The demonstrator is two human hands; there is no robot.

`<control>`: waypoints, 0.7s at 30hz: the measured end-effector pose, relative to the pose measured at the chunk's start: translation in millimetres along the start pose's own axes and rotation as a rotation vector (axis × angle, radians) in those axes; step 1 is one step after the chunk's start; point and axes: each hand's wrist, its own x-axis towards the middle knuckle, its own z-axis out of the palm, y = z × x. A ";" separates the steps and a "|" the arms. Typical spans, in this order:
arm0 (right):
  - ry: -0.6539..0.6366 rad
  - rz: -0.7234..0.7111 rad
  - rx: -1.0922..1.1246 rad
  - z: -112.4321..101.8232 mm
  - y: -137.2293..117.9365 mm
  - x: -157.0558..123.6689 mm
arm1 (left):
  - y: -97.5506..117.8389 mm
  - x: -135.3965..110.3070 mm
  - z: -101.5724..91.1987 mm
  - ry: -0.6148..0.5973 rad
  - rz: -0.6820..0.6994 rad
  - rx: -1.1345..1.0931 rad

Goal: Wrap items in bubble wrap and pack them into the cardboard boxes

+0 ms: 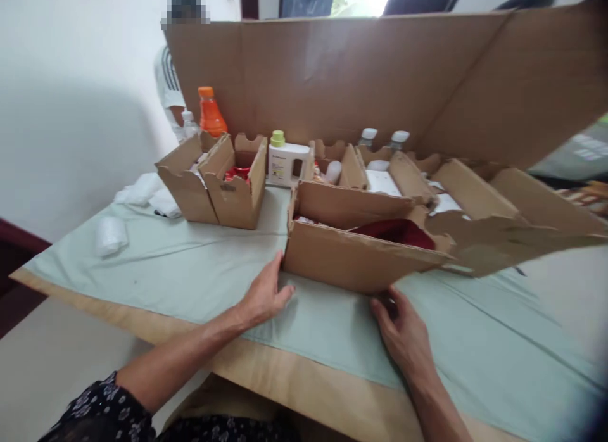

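Note:
A long cardboard bin [351, 261] stands at an angle on the cloth in front of me, with dark red material [396, 232] and some small packets inside. My left hand [266, 293] is at its lower left corner, fingers stretched out along the end and thumb apart. At the lower right corner is my right hand [406, 331], its fingers loosely bent and thumb spread, fingertips at the bin's bottom edge. Whether they press on the cardboard is not clear. Neither hand is wrapped round anything.
Behind are more cardboard bins [232, 201], a white jug with a green cap [287, 163], an orange bottle [211, 116] and a tall cardboard panel [332, 81]. A clear plastic roll [111, 235] lies at left on the green cloth [190, 271]. Another person [168, 75] is behind the panel.

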 end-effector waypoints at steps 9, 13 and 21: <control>-0.049 -0.158 -0.257 12.5 43.3 -12.4 | -7.2 -88.7 -59.6 -0.367 0.154 0.174; -0.080 -0.153 -0.276 11.1 40.4 -9.6 | -45.7 -83.5 -163.5 0.470 -0.167 0.439; -0.102 -0.110 -0.323 12.2 34.0 -6.7 | -110.7 -45.8 -288.4 0.846 -0.764 0.673</control>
